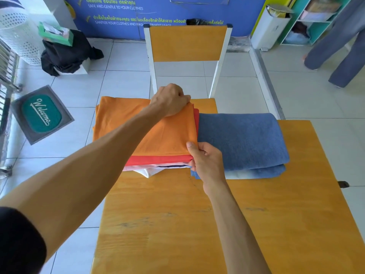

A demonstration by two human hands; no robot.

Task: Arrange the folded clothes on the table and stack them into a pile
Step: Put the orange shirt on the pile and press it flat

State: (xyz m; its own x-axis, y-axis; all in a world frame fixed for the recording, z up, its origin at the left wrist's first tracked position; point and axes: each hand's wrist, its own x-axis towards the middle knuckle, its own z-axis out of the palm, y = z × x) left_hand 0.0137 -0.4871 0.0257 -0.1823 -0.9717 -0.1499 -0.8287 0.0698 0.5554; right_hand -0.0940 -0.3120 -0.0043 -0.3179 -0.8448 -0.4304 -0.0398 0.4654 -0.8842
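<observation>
A pile of folded clothes sits at the far left of the wooden table point(177, 224): an orange garment point(126, 119) on top, a red one point(158, 160) under it, and a white piece with a dark stripe point(152, 170) at the bottom. My left hand point(170, 100) pinches the orange garment's far right corner. My right hand point(205, 161) grips the pile's near right corner, thumb on the orange cloth. A folded blue towel point(243, 141) lies right beside the pile, touching it.
A wooden chair point(187, 43) with white legs stands behind the table. On the floor at left are a welcome mat point(41, 113), a black bag point(67, 52) and a white perforated basket point(17, 30). A person's legs point(341, 46) are at far right, by a bin point(270, 26).
</observation>
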